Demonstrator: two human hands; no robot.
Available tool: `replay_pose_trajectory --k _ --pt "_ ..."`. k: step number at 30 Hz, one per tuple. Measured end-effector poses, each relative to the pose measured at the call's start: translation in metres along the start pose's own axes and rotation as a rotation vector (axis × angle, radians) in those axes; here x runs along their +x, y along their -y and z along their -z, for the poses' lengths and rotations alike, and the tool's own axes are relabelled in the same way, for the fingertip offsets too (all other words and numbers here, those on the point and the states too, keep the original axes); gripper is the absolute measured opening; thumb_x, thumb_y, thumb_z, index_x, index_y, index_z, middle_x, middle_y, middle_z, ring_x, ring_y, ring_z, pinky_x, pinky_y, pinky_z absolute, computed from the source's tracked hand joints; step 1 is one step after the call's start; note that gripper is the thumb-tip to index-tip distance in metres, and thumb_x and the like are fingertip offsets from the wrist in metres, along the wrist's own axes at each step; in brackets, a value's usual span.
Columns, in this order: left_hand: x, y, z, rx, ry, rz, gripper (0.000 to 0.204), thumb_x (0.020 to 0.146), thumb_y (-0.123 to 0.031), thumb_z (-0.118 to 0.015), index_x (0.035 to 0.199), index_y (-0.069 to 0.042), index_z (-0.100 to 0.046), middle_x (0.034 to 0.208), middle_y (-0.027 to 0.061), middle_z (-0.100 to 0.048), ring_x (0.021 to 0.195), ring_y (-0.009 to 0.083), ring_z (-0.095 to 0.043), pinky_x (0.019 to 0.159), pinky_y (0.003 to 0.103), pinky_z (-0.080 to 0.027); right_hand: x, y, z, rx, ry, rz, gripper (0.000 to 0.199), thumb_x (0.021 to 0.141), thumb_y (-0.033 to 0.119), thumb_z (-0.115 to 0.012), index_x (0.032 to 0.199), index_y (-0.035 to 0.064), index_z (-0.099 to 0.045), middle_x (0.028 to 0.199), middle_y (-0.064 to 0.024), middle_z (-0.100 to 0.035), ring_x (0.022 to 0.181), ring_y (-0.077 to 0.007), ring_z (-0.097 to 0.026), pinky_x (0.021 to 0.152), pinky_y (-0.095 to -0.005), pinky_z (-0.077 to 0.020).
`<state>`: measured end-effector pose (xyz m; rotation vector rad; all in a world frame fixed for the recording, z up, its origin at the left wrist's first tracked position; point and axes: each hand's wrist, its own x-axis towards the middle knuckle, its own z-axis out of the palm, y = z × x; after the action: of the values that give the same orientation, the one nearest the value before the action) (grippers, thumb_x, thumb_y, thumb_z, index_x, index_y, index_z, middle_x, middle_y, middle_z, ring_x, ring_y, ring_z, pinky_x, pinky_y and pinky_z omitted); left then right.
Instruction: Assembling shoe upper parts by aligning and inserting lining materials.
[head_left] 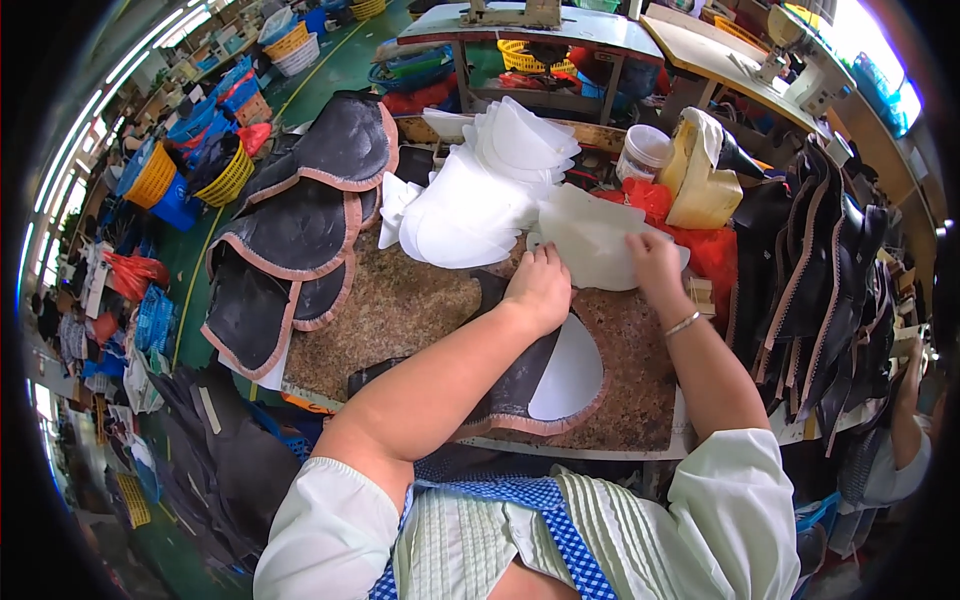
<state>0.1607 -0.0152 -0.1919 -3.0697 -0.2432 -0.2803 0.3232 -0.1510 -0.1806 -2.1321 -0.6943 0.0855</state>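
My left hand [541, 285] and my right hand [655, 262] both rest on a white curved liner piece [590, 240] at the far side of the brown worktable [400, 310]. Each hand pinches an edge of that piece. Beyond it lies a fanned stack of white liner pieces [480, 190]. Under my left forearm lies a black shoe upper piece with pink edging [520, 390], with a white liner [570, 375] set into it.
Black pink-edged pieces [300, 230] are stacked at the table's left. More black pieces [820, 280] hang at the right. A white tub [643, 152], a yellow jug [700, 180] and red plastic [700, 240] stand behind. Baskets and sewing tables fill the background.
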Motion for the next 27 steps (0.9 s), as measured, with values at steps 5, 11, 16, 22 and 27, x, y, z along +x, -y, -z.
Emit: replay_pose_trajectory --k 5,11,16,22,27 --pt "0.0 0.0 0.005 0.032 0.096 0.022 0.048 0.089 -0.036 -0.059 0.114 0.005 -0.061 0.119 0.0186 -0.056 0.116 0.0297 -0.05 0.095 0.04 -0.04 0.019 -0.013 -0.017 0.841 -0.273 -0.312 0.027 0.096 0.024 -0.059 0.087 -0.0002 -0.065 0.075 -0.0039 -0.061 0.065 -0.0152 -0.057 0.051 -0.0367 -0.0561" --pt "0.011 0.002 0.022 -0.022 0.293 0.105 0.049 0.089 -0.04 -0.06 0.113 0.003 -0.064 0.123 0.0194 -0.056 0.117 0.0293 -0.051 0.095 0.04 -0.04 0.004 0.032 -0.01 0.208 -0.423 0.177 0.023 0.095 0.022 -0.061 0.09 -0.0007 -0.065 0.07 -0.0091 -0.063 0.061 -0.0135 -0.054 0.06 -0.0296 -0.0459" --pt "0.017 0.007 0.04 -0.255 0.434 0.101 0.054 0.087 -0.041 -0.063 0.12 0.003 -0.061 0.125 0.0223 -0.057 0.111 0.0338 -0.059 0.093 0.04 -0.048 0.021 0.052 0.023 -0.008 -0.087 0.312 0.021 0.09 0.019 -0.063 0.09 -0.0017 -0.066 0.077 -0.0174 -0.066 0.069 -0.0292 -0.065 0.066 -0.0373 -0.0498" --pt "0.032 0.025 0.04 -0.53 0.208 0.419 0.073 0.077 -0.026 -0.078 0.136 0.0 -0.045 0.136 0.0222 -0.046 0.122 0.0333 -0.052 0.102 0.041 -0.045 -0.017 0.046 0.019 -0.41 0.25 0.702 0.02 0.089 0.023 -0.061 0.083 0.0046 -0.062 0.082 -0.0148 -0.065 0.075 -0.0345 -0.064 0.067 -0.0444 -0.0501" --pt "0.035 0.026 0.025 -0.382 0.342 0.329 0.07 0.079 -0.04 -0.075 0.13 0.001 -0.05 0.134 0.0194 -0.039 0.125 0.0349 -0.043 0.104 0.042 -0.042 -0.005 0.011 0.002 0.06 0.048 0.118 0.021 0.095 0.022 -0.057 0.09 0.0025 -0.063 0.076 -0.0118 -0.064 0.062 -0.028 -0.063 0.054 -0.0356 -0.0523"
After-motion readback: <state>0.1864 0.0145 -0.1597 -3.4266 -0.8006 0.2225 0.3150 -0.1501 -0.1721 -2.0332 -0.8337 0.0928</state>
